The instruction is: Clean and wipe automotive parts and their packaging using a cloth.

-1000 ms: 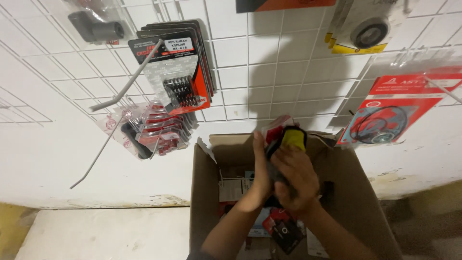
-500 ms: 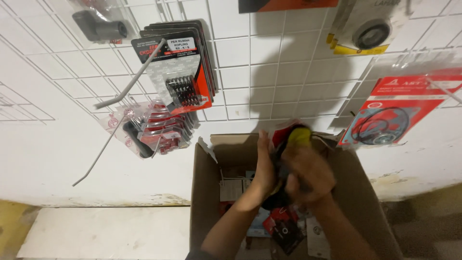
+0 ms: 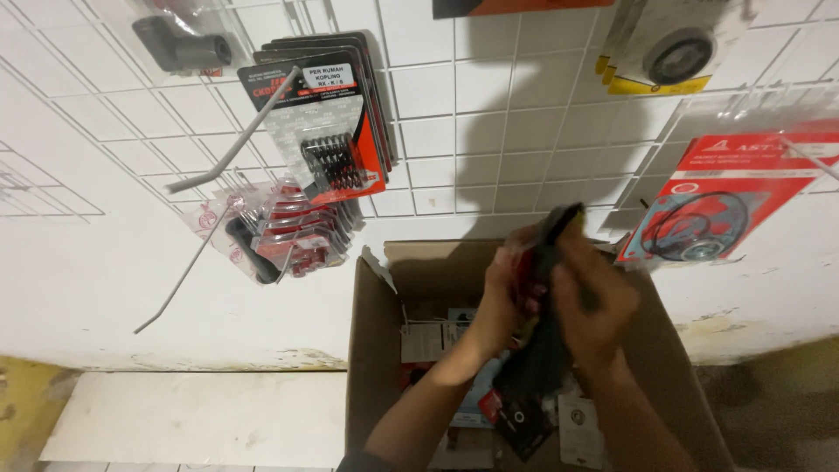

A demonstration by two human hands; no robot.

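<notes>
both hands on a dark packet above the open box

your left hand (image 3: 507, 284) and your right hand (image 3: 594, 301) are raised together over the open cardboard box (image 3: 376, 350), both closed around a dark packet (image 3: 549, 262) with red at its edge. the picture is blurred here, so you cannot make out what the packet contains. your left hand's fingers clasp its left side; your right hand covers its right side and front, with the packet's top corner poking up above your right hand's fingers.

below your hands, inside the box, lie more carded packets (image 3: 516, 419), some white, some dark with red, loosely piled. the box's flaps stand open to either side of your forearms.

beyond your hands a white wire grid (image 3: 454, 105) hangs on the wall. up and to the left of your left hand hang a stack of red-and-black blister cards with springs (image 3: 328, 122) and, lower, a bundle of clear bags holding red and black parts (image 3: 271, 232). to the right of your right hand hangs a red card with a ring-shaped gasket (image 3: 717, 210).
</notes>
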